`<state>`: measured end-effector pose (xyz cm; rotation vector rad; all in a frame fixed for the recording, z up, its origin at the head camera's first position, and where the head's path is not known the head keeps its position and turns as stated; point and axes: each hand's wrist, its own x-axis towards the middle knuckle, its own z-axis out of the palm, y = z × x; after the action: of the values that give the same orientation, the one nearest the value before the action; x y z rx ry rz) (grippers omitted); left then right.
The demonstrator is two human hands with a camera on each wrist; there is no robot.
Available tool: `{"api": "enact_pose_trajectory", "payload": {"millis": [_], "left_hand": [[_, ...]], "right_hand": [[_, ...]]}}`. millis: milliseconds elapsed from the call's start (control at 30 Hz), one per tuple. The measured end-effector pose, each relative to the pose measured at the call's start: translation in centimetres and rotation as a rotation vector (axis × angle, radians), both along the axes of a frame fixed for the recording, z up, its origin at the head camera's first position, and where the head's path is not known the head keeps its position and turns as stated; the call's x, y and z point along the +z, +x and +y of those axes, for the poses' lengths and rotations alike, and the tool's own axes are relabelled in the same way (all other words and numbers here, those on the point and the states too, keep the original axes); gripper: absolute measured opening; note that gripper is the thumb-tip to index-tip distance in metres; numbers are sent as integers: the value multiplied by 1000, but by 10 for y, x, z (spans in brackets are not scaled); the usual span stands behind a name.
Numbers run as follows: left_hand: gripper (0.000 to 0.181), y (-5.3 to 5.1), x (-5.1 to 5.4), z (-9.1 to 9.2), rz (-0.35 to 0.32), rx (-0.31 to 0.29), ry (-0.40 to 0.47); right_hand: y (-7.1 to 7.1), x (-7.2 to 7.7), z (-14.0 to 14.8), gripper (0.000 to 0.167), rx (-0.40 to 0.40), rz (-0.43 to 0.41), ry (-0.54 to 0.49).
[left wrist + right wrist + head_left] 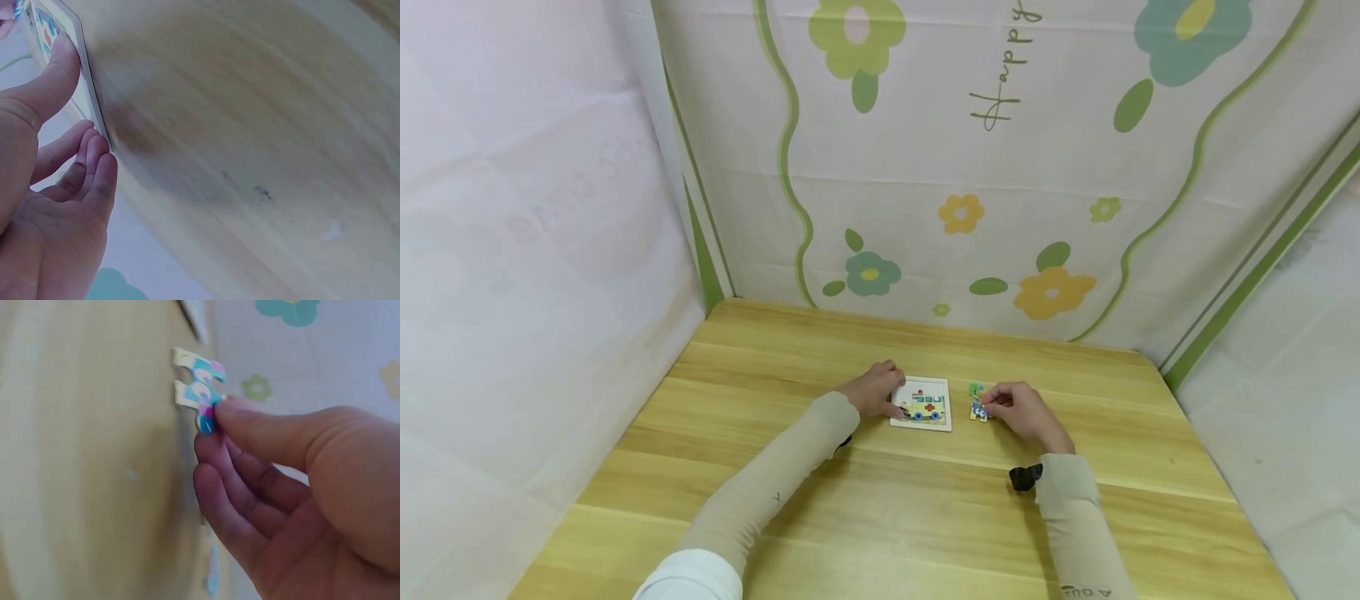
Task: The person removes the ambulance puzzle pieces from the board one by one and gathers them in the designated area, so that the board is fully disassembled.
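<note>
A square jigsaw board (940, 421) with a white frame lies on the table, with an ambulance picture partly filled in. My left hand (873, 390) holds its left side; in the left wrist view the thumb (59, 75) lies over the face and the fingers (103, 181) are at the edge. To the right of the board, my right hand (1021, 410) pinches a jigsaw piece (199, 384) between thumb and fingertips. The piece is blue, white and cream with a pink patch, and it is raised off the table in the right wrist view. Another piece with green (975, 388) lies just beyond it.
The wooden table (880, 517) meets a flowered cloth (910, 183) behind the board, with more cloth on both sides. Further loose pieces (213, 572) show small and blurred below the right hand in its wrist view. A black wrist camera (1025, 477) sits on the right wrist.
</note>
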<state>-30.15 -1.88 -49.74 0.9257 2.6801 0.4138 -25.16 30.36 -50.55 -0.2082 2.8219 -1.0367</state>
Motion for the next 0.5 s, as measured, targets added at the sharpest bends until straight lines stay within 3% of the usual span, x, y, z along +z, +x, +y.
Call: {"api": "enact_pose_trajectory", "payload": {"millis": [133, 500], "left_hand": [[60, 2, 0, 2, -5, 2, -13], [61, 0, 1, 0, -32, 16, -6]], "right_hand": [[0, -8, -2, 8, -27, -3, 27], [-1, -10, -9, 9, -64, 27, 35]]}}
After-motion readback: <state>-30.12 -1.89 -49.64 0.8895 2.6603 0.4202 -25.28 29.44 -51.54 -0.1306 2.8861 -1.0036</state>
